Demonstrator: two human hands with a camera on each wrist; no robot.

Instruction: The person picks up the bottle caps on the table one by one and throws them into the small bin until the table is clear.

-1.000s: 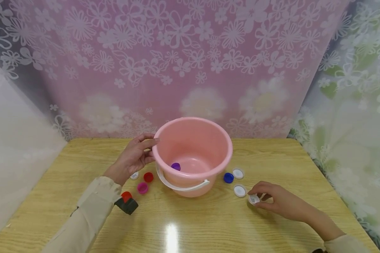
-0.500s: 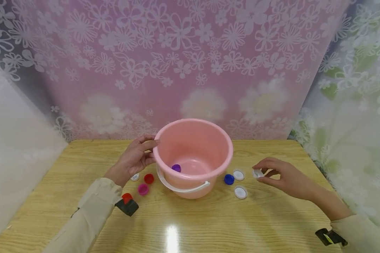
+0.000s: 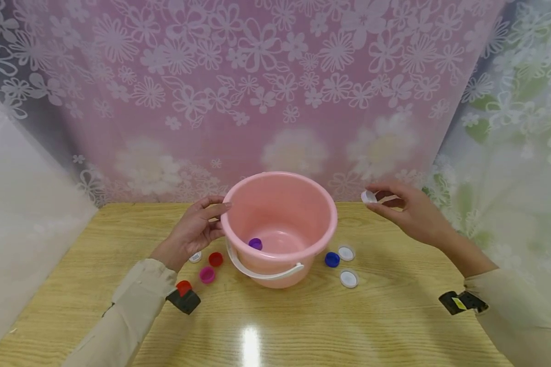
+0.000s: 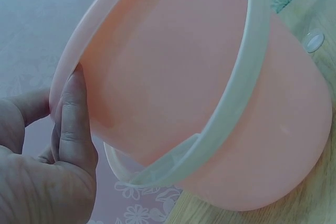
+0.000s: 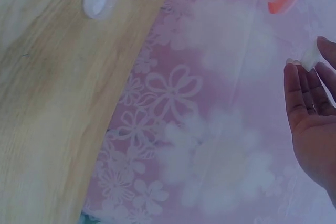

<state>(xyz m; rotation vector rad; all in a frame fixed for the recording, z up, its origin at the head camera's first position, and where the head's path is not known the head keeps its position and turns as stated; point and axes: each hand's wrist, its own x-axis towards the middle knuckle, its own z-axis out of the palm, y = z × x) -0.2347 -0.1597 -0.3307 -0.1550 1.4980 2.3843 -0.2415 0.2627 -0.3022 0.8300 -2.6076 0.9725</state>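
Note:
A pink bucket (image 3: 275,267) with a white handle (image 3: 266,276) stands in the middle of the table. My left hand (image 3: 194,224) grips its rim on the left side, thumb and fingers either side of the edge, as the left wrist view shows. Inside the bucket lies a purple bottle cap (image 3: 255,243). Raised to the right of the bucket, at about rim height, my right hand (image 3: 410,211) pinches a white bottle cap (image 3: 368,197) between thumb and fingertips. In the right wrist view only a pale sliver of that white cap (image 5: 311,56) shows.
Right of the bucket on the wooden table (image 3: 395,326) lie a blue cap (image 3: 332,259) and two clear-rimmed white caps (image 3: 348,279). To its left are a magenta cap (image 3: 207,274), two red caps (image 3: 216,259) and a white cap (image 3: 195,257). A flowered curtain (image 3: 275,102) hangs behind.
My right hand has lifted the white cap off the table and carried it up and away toward the back, to rim height. My left hand has stayed on the bucket rim.

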